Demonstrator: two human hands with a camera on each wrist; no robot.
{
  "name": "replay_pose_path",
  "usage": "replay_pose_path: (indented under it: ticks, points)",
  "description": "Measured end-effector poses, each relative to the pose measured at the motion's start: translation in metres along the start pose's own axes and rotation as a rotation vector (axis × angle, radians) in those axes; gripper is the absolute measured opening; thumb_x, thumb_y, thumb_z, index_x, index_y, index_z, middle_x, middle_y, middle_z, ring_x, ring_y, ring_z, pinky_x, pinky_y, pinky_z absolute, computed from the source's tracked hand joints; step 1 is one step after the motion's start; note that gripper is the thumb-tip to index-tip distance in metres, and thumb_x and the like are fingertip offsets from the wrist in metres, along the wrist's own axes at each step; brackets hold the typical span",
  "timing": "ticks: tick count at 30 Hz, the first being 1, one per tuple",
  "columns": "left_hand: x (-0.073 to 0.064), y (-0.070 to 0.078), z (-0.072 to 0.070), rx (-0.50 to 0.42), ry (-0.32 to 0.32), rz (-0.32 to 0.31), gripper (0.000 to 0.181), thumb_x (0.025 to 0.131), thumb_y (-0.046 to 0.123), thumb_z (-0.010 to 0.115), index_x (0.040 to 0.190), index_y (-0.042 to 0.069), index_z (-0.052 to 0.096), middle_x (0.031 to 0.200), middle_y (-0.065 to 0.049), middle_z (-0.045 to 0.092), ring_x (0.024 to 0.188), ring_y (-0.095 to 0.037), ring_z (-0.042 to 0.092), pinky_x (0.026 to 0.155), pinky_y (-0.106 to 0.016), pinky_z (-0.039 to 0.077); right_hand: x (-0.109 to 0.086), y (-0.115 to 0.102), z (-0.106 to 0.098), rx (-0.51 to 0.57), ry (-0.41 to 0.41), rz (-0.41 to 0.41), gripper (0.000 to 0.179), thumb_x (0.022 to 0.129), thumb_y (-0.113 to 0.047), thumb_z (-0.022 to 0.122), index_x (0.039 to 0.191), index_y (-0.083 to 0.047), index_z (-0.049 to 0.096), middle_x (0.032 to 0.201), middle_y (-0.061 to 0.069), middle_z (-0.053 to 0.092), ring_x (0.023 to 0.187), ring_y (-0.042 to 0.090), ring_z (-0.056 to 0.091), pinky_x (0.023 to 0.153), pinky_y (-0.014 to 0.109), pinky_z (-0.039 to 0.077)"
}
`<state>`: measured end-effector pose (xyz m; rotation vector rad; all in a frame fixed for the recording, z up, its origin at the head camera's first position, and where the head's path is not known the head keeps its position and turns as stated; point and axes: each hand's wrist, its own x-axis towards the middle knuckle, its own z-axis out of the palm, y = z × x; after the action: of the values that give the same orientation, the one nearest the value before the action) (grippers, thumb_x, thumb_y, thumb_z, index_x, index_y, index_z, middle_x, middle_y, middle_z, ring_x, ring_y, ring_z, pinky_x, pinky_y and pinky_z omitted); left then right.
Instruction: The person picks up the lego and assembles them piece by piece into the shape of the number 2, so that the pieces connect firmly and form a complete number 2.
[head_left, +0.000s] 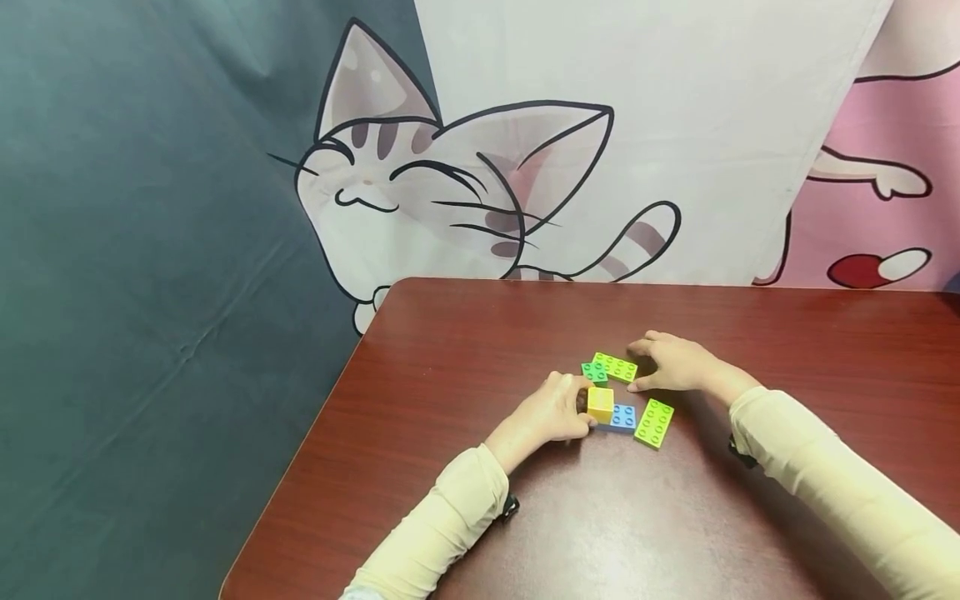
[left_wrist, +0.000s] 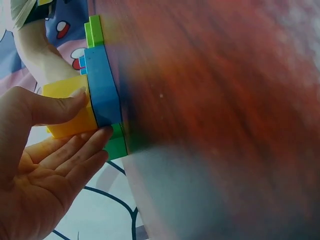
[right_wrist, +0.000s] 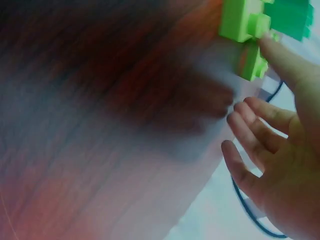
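Left hand: your left hand (head_left: pixel 558 408) pinches the yellow block (head_left: pixel 600 405), thumb on one side and fingers on the other.
Yellow block: it sits upright over the left end of the blue brick (head_left: pixel 624 418) – that brick's right-hand studs show beside it.
Right hand: your right hand (head_left: pixel 678 363) holds nothing; thumb and fingers stand apart, just beside the right end of the far lime brick (head_left: pixel 615 367). Whether the thumb touches it, you cannot tell.
Green brick: the small dark green brick (head_left: pixel 595 373) lies against the left end of the far lime brick, just beyond the yellow block; whether the two are joined is unclear.
Near lime brick: the near lime brick (head_left: pixel 654 423) lies at a slant just right of the blue brick, on your side of the right hand.
In the way: your left fingers and the yellow block cover the blue brick's left end from above.
Counter: the reddish-brown counter (head_left: pixel 420 375) carries all the bricks.
Sleeves: pale sleeves (head_left: pixel 840 483) reach down both forearms, a dark strap (head_left: pixel 512 507) showing by the left cuff.
Backdrop: a cloth with a cartoon cat (head_left: pixel 420 200) hangs beyond the counter – teal at left, pink at right.
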<state>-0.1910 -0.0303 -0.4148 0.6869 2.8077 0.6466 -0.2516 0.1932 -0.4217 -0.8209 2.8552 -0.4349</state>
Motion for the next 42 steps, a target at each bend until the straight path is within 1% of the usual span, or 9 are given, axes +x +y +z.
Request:
replay_pose_path:
  ticks: [4, 8, 13, 18, 22, 26, 31, 35, 42]
  points:
    - [-0.001, 0.000, 0.000, -0.005, 0.005, 0.001, 0.041, 0.073, 0.019, 0.075, 0.112, 0.011, 0.065, 0.081, 0.002, 0.063, 0.064, -0.004, 0.055, 0.060, -0.016, 0.043, 0.001, -0.004, 0.002, -0.079, 0.004, 0.010, 0.065, 0.073, -0.044, 0.075, 0.118, 0.000, 0.060, 0.104, 0.012, 0.057, 0.096, 0.029, 0.056, 0.078, 0.052, 0.047]
    - [-0.003, 0.000, 0.000, -0.006, 0.019, 0.015, 0.040, 0.073, 0.019, 0.076, 0.110, 0.010, 0.065, 0.079, 0.003, 0.064, 0.065, -0.005, 0.055, 0.059, -0.015, 0.043, 0.001, -0.009, 0.002, -0.102, 0.019, -0.012, 0.061, 0.074, -0.043, 0.075, 0.117, -0.001, 0.062, 0.102, 0.011, 0.058, 0.095, 0.029, 0.057, 0.078, 0.051, 0.048]
    - [-0.004, -0.001, -0.002, -0.008, 0.029, 0.002, 0.041, 0.073, 0.018, 0.075, 0.111, 0.010, 0.065, 0.082, 0.002, 0.064, 0.067, -0.006, 0.055, 0.060, -0.016, 0.043, 0.003, -0.014, 0.002, -0.165, 0.049, -0.056, 0.060, 0.073, -0.045, 0.075, 0.114, -0.003, 0.065, 0.097, 0.009, 0.058, 0.088, 0.028, 0.058, 0.075, 0.048, 0.048]
    - [-0.002, -0.002, -0.003, -0.025, 0.029, -0.001, 0.040, 0.073, 0.018, 0.075, 0.111, 0.010, 0.065, 0.081, 0.003, 0.064, 0.066, -0.005, 0.055, 0.059, -0.016, 0.043, 0.007, -0.017, 0.005, -0.210, 0.125, -0.106, 0.041, 0.076, -0.038, 0.074, 0.097, -0.003, 0.066, 0.082, 0.003, 0.055, 0.074, 0.020, 0.055, 0.063, 0.041, 0.044]
    - [-0.001, -0.002, -0.004, -0.029, 0.035, 0.004, 0.043, 0.073, 0.019, 0.076, 0.113, 0.009, 0.064, 0.084, 0.001, 0.066, 0.061, -0.003, 0.055, 0.059, -0.014, 0.043, 0.010, -0.017, 0.005, -0.189, 0.150, -0.121, 0.028, 0.078, -0.027, 0.075, 0.089, -0.004, 0.063, 0.078, 0.002, 0.054, 0.070, 0.018, 0.054, 0.063, 0.040, 0.044]
    - [0.000, -0.002, -0.004, -0.041, 0.025, -0.005, 0.044, 0.074, 0.019, 0.077, 0.114, 0.008, 0.063, 0.083, 0.000, 0.067, 0.054, -0.002, 0.055, 0.059, -0.014, 0.044, 0.012, -0.014, 0.004, -0.146, 0.121, -0.108, 0.030, 0.078, -0.023, 0.074, 0.095, 0.000, 0.064, 0.084, 0.005, 0.057, 0.074, 0.020, 0.057, 0.068, 0.042, 0.048]
    - [0.000, -0.001, -0.003, -0.030, 0.016, -0.009, 0.043, 0.074, 0.019, 0.076, 0.114, 0.009, 0.064, 0.085, 0.001, 0.067, 0.059, -0.002, 0.056, 0.060, -0.014, 0.044, 0.009, -0.009, 0.002, -0.064, 0.074, -0.084, 0.033, 0.079, -0.018, 0.073, 0.103, 0.003, 0.063, 0.091, 0.009, 0.059, 0.079, 0.022, 0.057, 0.072, 0.044, 0.047]
    - [0.001, -0.001, -0.001, -0.010, 0.016, 0.002, 0.041, 0.073, 0.020, 0.076, 0.111, 0.011, 0.065, 0.083, 0.003, 0.065, 0.067, -0.004, 0.055, 0.060, -0.015, 0.043, 0.004, -0.008, 0.001, -0.018, 0.048, -0.076, 0.036, 0.082, -0.016, 0.070, 0.109, 0.006, 0.062, 0.099, 0.014, 0.061, 0.091, 0.029, 0.059, 0.081, 0.048, 0.047]
    - [0.000, -0.002, 0.000, -0.010, 0.015, 0.011, 0.043, 0.073, 0.020, 0.077, 0.114, 0.011, 0.064, 0.084, 0.002, 0.066, 0.065, -0.004, 0.056, 0.058, -0.015, 0.043, -0.006, -0.010, 0.000, 0.030, 0.036, -0.082, 0.036, 0.086, -0.018, 0.066, 0.111, 0.007, 0.060, 0.103, 0.016, 0.061, 0.097, 0.031, 0.058, 0.084, 0.049, 0.046]
